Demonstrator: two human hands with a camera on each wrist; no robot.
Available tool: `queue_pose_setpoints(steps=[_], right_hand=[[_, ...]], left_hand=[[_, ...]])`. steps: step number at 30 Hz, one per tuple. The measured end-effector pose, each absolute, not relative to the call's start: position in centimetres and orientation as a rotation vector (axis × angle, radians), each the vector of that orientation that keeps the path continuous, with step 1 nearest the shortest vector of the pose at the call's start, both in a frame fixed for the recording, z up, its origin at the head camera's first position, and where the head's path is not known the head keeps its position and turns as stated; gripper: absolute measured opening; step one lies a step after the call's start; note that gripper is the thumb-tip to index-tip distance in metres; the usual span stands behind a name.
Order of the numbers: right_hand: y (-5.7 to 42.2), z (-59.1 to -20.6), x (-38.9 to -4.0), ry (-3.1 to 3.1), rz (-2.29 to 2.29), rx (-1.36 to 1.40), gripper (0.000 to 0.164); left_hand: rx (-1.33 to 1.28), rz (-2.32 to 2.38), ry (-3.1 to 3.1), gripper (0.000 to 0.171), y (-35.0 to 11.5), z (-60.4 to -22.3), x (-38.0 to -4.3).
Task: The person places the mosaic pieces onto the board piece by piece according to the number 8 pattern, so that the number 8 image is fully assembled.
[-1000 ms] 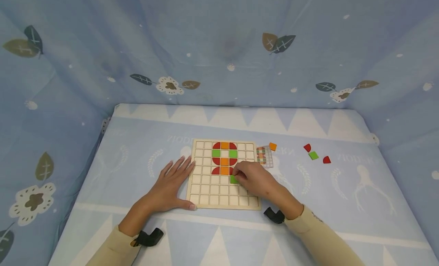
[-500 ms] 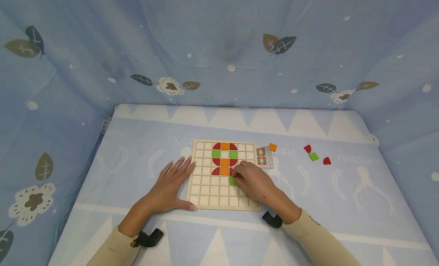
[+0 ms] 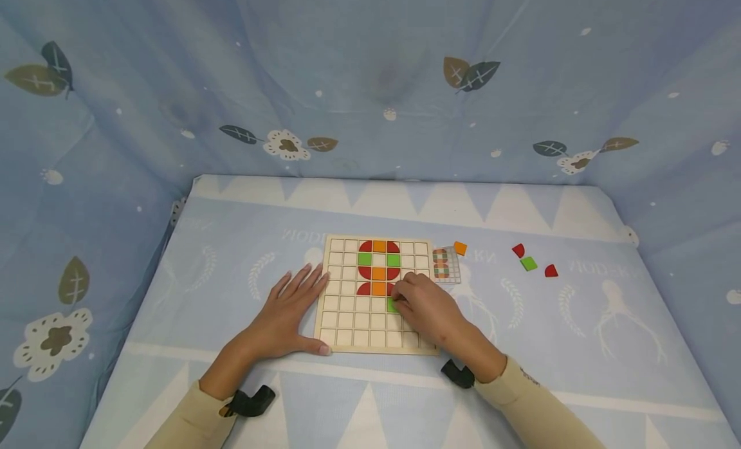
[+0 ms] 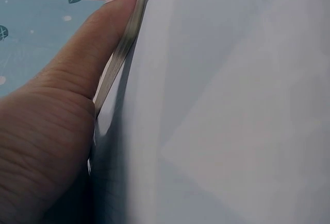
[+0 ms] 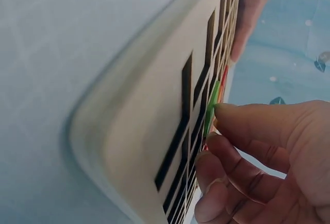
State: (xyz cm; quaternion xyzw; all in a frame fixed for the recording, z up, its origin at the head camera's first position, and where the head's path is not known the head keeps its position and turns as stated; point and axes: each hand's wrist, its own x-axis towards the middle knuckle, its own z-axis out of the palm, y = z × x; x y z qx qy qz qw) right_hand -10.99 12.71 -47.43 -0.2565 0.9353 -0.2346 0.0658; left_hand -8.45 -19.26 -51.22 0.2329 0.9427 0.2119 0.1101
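Observation:
A wooden grid board [image 3: 376, 352] lies flat, with red curved tiles and orange and green square tiles set in its upper middle cells. My right hand [image 3: 429, 309] pinches a green square tile [image 5: 212, 105] between thumb and fingertips, just below the red and orange row. In the right wrist view this tile leans at a slant against the grid. Part of it is hidden by the fingers in the head view. My left hand [image 3: 289, 315] rests with fingers spread along the board's left side. Its thumb [image 4: 105, 36] lies against the board's near edge.
Right of the board lies a small pattern card [image 3: 454, 270] printed with a coloured grid, next to an orange square tile [image 3: 460, 248]. Farther right are a green square tile [image 3: 529, 264] and two red quarter-round tiles, one red tile [image 3: 551, 271] outermost. Patterned cloth covers table and walls.
My right hand has shifted slightly toward me and left, bringing the green tile a little lower on the board. The left hand has stayed in place.

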Motion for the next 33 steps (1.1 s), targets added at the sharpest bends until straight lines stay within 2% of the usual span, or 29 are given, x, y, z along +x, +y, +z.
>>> queue_pose_setpoints(steps=[12, 18, 21, 33], right_hand=[[16.6, -46.6, -11.0, 2.882, -0.789, -0.546, 0.010], [19.5, -46.2, -11.2, 2.895, -0.851, -0.428, 0.027], [21.3, -45.9, -11.3, 2.919, -0.828, -0.373, 0.033], [30.9, -43.6, -12.3, 2.936, -0.627, -0.144, 0.039]], left_hand=[[0.688, 0.623, 2.772, 0.138, -19.2, -51.3, -8.4], [0.689, 0.634, 2.776, 0.139, -19.3, -51.4, -8.4], [0.692, 0.642, 2.773, 0.139, -19.3, -51.4, -8.4], [0.686, 0.644, 2.769, 0.139, -19.2, -51.3, -8.5]])
